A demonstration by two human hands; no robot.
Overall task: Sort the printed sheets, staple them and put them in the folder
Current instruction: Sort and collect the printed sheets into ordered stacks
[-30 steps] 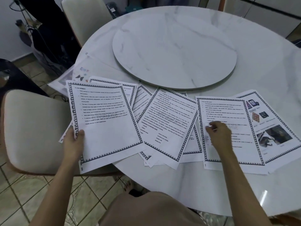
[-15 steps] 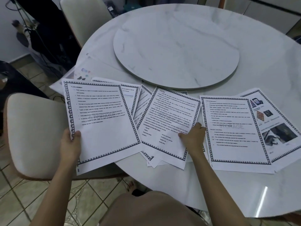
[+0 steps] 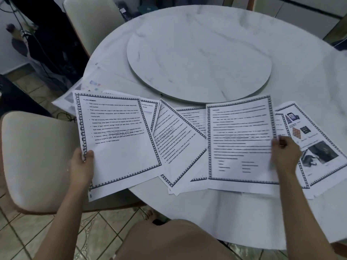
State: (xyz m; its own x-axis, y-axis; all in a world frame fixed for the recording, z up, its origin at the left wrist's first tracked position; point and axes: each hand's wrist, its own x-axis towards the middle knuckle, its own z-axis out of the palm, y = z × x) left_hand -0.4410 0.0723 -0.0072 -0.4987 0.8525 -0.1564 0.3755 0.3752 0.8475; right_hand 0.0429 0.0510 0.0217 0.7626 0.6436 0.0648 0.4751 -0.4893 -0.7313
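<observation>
Several printed sheets with dark patterned borders lie fanned along the near edge of the round marble table (image 3: 244, 218). My left hand (image 3: 82, 166) grips the lower left edge of a bulleted text sheet (image 3: 120, 139), held partly off the table. My right hand (image 3: 285, 152) pinches the right edge of a dense text sheet (image 3: 240, 139), which covers another text page. To its right lies a sheet with colour pictures (image 3: 317, 145). Between my hands a tilted text sheet (image 3: 174, 143) and a table sheet (image 3: 195, 119) overlap. A translucent folder (image 3: 88, 87) lies under the far left sheets.
A raised round turntable (image 3: 199, 57) fills the table's middle. A cream chair (image 3: 37, 158) stands close at the left under the held sheet, another chair (image 3: 92, 23) at the far left. Dark cables and bags hang at the left wall. Tiled floor below.
My right hand left the right-hand text page, took the middle text sheet and carried it right, on top of that page. The tilted sheet and the table sheet beneath became visible. My left hand held still.
</observation>
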